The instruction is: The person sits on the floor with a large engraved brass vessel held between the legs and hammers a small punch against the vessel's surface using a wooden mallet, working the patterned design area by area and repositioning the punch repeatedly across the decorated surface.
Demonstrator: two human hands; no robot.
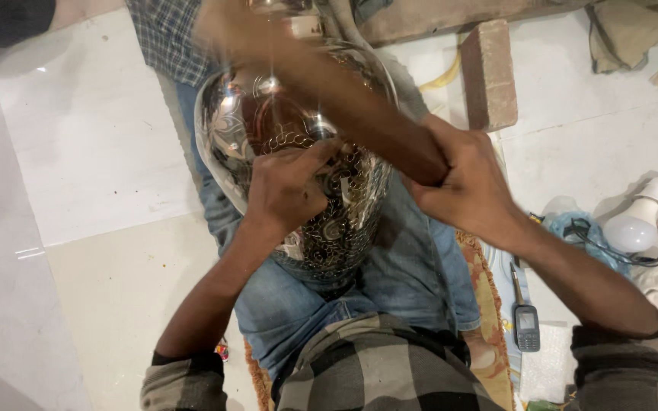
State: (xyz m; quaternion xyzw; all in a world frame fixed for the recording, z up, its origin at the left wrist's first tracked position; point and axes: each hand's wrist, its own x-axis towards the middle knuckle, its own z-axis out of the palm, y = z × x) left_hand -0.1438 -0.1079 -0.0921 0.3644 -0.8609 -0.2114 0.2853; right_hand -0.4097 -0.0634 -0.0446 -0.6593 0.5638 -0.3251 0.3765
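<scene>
We see a silver engraved vase (298, 152) lying on the lap, between the knees. The left hand (287, 190) presses on its patterned side, fingers curled. The right hand (462, 186) is closed around a brown stick (344, 99) that crosses the vase. A phone (527, 327) lies near a bulb (637, 224).

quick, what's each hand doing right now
Left hand: fingers curled, pressed on the engraved metal vase.
Right hand: closed around a dark wooden handle.

The engraved metal vase (298, 152) runs off the top edge, its neck blurred. The left hand (287, 190) covers part of its pattern; what the right hand (466, 186) grips stays unclear.
</scene>
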